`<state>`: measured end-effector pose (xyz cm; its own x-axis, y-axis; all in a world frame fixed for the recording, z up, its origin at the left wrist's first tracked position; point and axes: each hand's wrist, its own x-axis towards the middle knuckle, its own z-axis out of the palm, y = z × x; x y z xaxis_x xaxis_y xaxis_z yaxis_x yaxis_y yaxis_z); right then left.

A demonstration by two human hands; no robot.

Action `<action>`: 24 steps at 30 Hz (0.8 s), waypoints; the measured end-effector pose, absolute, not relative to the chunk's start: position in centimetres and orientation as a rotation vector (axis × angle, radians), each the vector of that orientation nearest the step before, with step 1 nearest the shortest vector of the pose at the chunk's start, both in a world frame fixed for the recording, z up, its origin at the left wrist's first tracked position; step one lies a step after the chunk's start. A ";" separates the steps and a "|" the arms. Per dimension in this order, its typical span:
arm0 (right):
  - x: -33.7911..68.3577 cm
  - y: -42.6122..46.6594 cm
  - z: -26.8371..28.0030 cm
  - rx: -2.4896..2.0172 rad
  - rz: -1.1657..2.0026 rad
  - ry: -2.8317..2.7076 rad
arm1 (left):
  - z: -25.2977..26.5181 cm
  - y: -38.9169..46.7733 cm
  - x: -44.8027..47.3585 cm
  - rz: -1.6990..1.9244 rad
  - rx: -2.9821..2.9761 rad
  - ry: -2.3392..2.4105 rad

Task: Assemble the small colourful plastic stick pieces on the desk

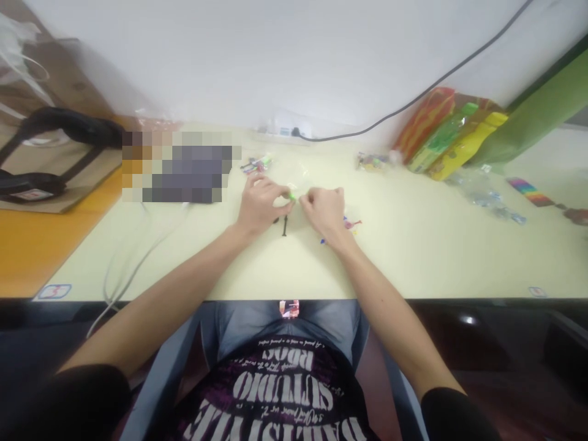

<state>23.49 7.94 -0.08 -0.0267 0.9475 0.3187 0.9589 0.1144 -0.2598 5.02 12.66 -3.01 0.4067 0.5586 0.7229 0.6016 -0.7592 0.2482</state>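
Observation:
Over the middle of the pale table (257, 272), my left hand (261, 205) pinches a small bright green piece (291, 195) between thumb and forefinger. Close beside it, my right hand (323, 213) is closed with its fingers curled; anything in its fingertips is hidden. Below the left fingertips lies a small black stick-like part (285, 226) with a dark round bit near it. Small pink and blue pieces (351, 224) show just right of my right wrist. Behind my left hand is a little heap of colourful small parts (257, 164).
Another packet of small parts (374, 161) lies at the back right, near green and yellow bottle-shaped packages (473, 144). Clear plastic wrapping (489, 196) and a rainbow strip (530, 191) are farther right. A pixelated dark object (190, 174) and white cables (138, 263) occupy the left.

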 end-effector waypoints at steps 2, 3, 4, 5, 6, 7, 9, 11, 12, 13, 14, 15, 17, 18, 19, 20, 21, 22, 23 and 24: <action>24.4 8.1 -0.1 -1.825 -0.034 -1.962 | -2.9 12.7 4.8 -1.324 -2.564 -1.074; 24.9 8.1 -0.1 -1.796 -0.033 -1.962 | -2.8 12.6 4.7 -1.332 -2.566 -1.072; 25.3 8.0 0.0 -1.762 -0.032 -1.972 | -2.7 12.6 4.7 -1.333 -2.581 -1.067; 25.5 7.8 -0.1 -1.730 -0.034 -1.988 | -2.5 12.5 4.7 -1.329 -2.607 -1.060; 25.7 7.7 -0.1 -1.702 -0.036 -2.006 | -2.4 12.5 4.7 -1.322 -2.636 -1.056; 25.8 7.5 -0.1 -1.680 -0.039 -2.023 | -2.3 12.4 4.7 -1.313 -2.665 -1.058; 25.8 7.2 -0.3 -1.649 -0.043 -2.055 | -2.2 12.3 4.7 -1.292 -2.711 -1.072; 25.6 6.9 -0.6 -1.632 -0.036 -2.092 | -2.3 12.4 4.7 -1.253 -2.757 -1.085; 25.4 6.7 -0.7 -1.632 -0.029 -2.116 | -2.3 12.5 4.7 -1.221 -2.795 -1.080; 25.2 6.6 -0.8 -1.637 -0.019 -2.143 | -2.4 12.5 4.6 -1.180 -2.843 -1.066; 25.0 6.4 -0.9 -1.648 -0.009 -2.170 | -2.4 12.6 4.6 -1.134 -2.898 -1.041; 24.9 6.3 -1.0 -1.663 0.003 -2.195 | -2.4 12.6 4.5 -1.083 -2.954 -1.014; 24.5 5.9 -1.0 -1.698 0.028 -2.235 | -2.2 12.6 4.2 -0.982 -3.041 -0.959; 24.4 5.7 -0.9 -1.716 0.041 -2.251 | -2.1 12.6 4.1 -0.935 -3.070 -0.934; 24.3 5.5 -0.9 -1.737 0.052 -2.262 | -2.0 12.5 4.0 -0.893 -3.090 -0.912; 24.1 5.3 -0.8 -1.757 0.063 -2.271 | -1.9 12.4 3.8 -0.859 -3.106 -0.889; 24.0 5.1 -0.7 -1.774 0.077 -2.283 | -1.8 12.3 3.7 -0.834 -3.118 -0.866; 23.9 5.0 -0.5 -1.789 0.097 -2.299 | -1.8 12.2 3.6 -0.819 -3.130 -0.842; 23.8 4.8 -0.4 -1.800 0.123 -2.321 | -1.8 12.1 3.5 -0.808 -3.142 -0.824; 23.7 4.8 -0.2 -1.809 0.156 -2.346 | -1.9 12.0 3.4 -0.803 -3.154 -0.810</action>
<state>23.68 4.76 -0.15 -0.2468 0.9662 0.0738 0.9480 0.2565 -0.1885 3.45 12.03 -1.85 0.7714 0.4998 0.3940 0.3988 -0.8620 0.3128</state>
